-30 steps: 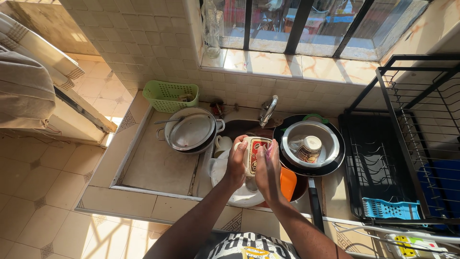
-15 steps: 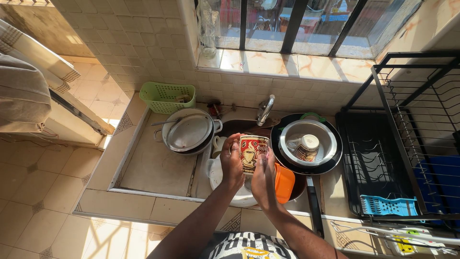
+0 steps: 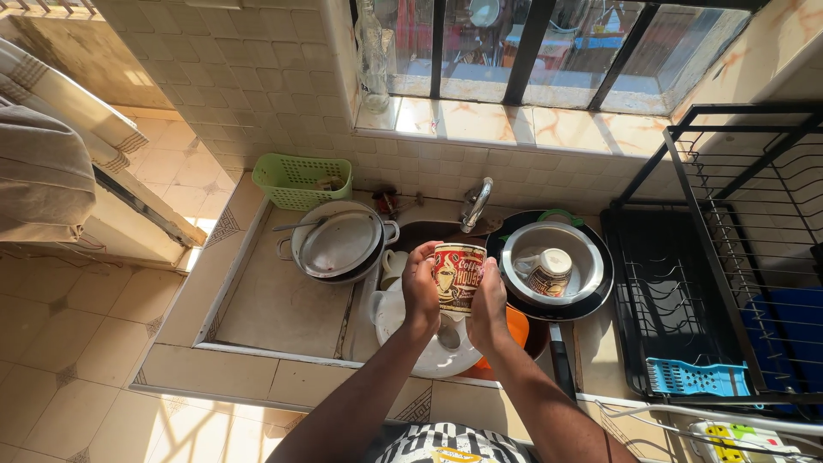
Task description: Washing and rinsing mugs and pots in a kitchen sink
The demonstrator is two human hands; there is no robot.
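Since half a second ago I see the printed mug [image 3: 458, 276] turned more upright, its patterned side facing me, where before it lay tipped with its mouth showing. Both hands are still on it: my left hand [image 3: 420, 290] curls around its left wall and my right hand [image 3: 490, 302] presses the right wall, fingers closed against the mug, pinching it between them. It hangs above the sink [image 3: 429, 231], over a white plate [image 3: 403, 321] and just in front of the tap [image 3: 476, 203]. I count two mugs: this one and a second mug [image 3: 549, 272] lying in the steel bowl [image 3: 591, 267] on the dark pan at the sink's right edge. One lidded pot [image 3: 339, 243] sits on the counter's back left, one green basket [image 3: 302, 180] behind it, one black dish rack [image 3: 677, 309] at the right.
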